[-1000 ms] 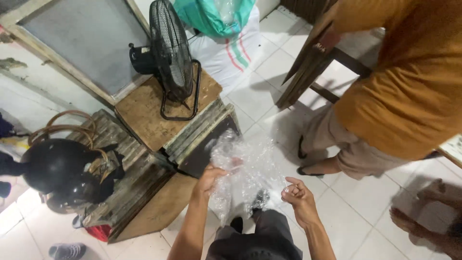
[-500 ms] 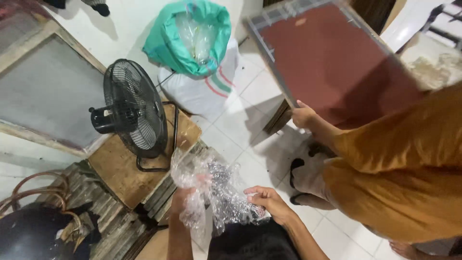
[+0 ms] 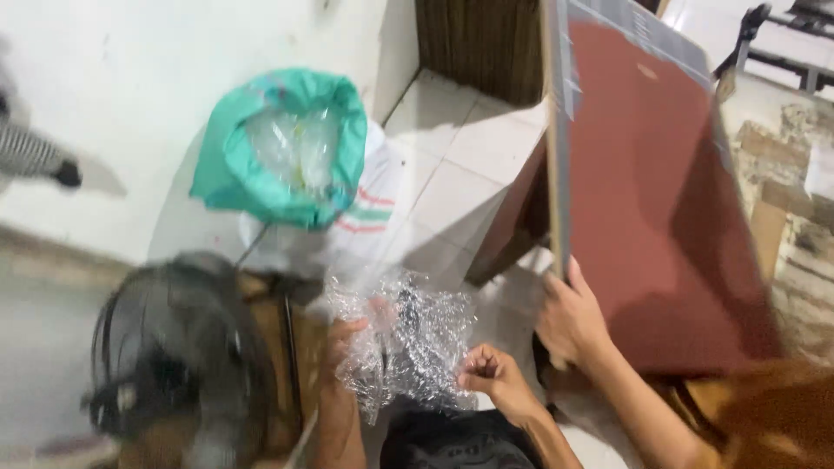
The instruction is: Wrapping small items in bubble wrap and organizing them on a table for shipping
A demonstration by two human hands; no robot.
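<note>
A crumpled sheet of clear bubble wrap [image 3: 408, 339] hangs between my two hands, low in the head view. My left hand [image 3: 343, 334] grips its left edge from behind the plastic. My right hand [image 3: 491, 375] pinches its lower right edge with curled fingers. A dark object [image 3: 460, 439] lies just below the wrap, mostly out of view.
Another person's hand [image 3: 569, 317] holds the edge of a large dark-red framed board [image 3: 660, 191] on the right; their orange sleeve [image 3: 764, 417] is at bottom right. A green bag of clear plastic [image 3: 282, 148] sits on a white sack [image 3: 360, 221]. A blurred black fan [image 3: 174, 347] stands left.
My view has swung up and right: the fan slid to the lower left, the green bag and red board now fill the middle. My hands still hold the bubble wrap.
</note>
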